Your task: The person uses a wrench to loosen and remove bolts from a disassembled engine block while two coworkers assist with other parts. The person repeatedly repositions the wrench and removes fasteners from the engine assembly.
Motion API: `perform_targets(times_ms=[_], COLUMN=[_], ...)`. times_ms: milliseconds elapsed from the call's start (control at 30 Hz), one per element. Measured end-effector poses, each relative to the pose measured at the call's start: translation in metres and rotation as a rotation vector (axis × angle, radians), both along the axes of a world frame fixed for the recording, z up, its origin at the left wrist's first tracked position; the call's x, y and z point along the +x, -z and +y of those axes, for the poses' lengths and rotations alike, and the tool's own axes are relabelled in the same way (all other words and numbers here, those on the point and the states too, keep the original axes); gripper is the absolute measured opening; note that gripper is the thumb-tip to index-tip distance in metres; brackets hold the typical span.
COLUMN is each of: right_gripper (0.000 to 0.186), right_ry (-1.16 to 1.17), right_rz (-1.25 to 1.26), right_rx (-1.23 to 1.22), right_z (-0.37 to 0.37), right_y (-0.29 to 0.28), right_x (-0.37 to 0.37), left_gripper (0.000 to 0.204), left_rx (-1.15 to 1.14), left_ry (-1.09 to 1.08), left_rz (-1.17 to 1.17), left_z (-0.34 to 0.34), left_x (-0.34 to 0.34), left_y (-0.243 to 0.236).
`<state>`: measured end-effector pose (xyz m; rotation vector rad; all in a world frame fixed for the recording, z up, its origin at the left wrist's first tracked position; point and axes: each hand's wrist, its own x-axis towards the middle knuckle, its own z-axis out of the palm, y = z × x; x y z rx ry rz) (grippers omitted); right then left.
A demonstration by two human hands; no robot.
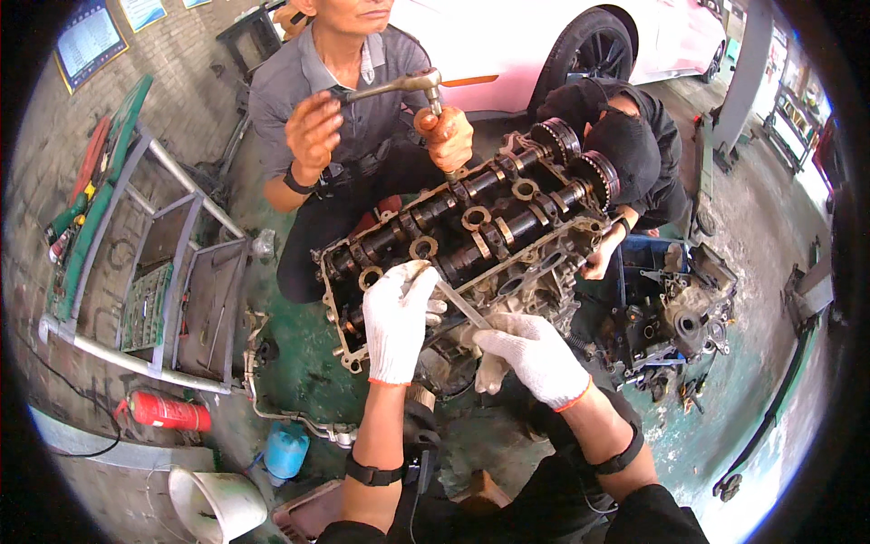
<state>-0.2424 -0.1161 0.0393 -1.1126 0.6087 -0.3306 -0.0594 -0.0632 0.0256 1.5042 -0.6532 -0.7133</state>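
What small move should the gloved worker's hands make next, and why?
Perhaps lower the metal strip toward the engine: the right hand grips one end, the left hand is at the other, and the engine's top lies open just beyond.

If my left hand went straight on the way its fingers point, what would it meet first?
Your left hand would probably meet the open engine, near a round metal ring; the gap's depth is unclear.

"How many gloves [396, 326]?"
"Two. One metal strip [464, 305], too."
"Co-workers [290, 91]?"
"Two, and one ratchet [394, 86]."
"And sprockets [602, 175]?"
"Two."
"And extinguishers [170, 411]?"
"One, plus one bucket [231, 501] and one blue jug [286, 451]."
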Motion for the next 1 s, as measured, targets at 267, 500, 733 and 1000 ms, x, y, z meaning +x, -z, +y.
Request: perform_targets(times_ms=[267,500,733,1000], right_gripper=[0.027,0.023,0.033,0.034], right_ry=[0.054,0.089,-0.106,-0.024], right_rz=[0.065,0.086,0.173,0.228], right_rx=[-0.289,-0.636,-0.180,-0.092], right_z=[0.060,0.064,0.008,-0.017], right_y=[0.019,0.023,-0.026,-0.024], right_x=[0.038,0.037,-0.004,-0.009], left_gripper=[0.024,0.030,0.031,0.032], left_rx=[-0.018,-0.051,0.000,0.037], left_ry=[0.000,-0.023,-0.015,-0.020], left_rz=[0.035,0.090,0.040,0.011], left_z=[-0.004,0.001,0.012,0.003], left_x=[0.001,-0.001,0.008,0.003], left_y=[0.000,-0.011,-0.014,-0.004])
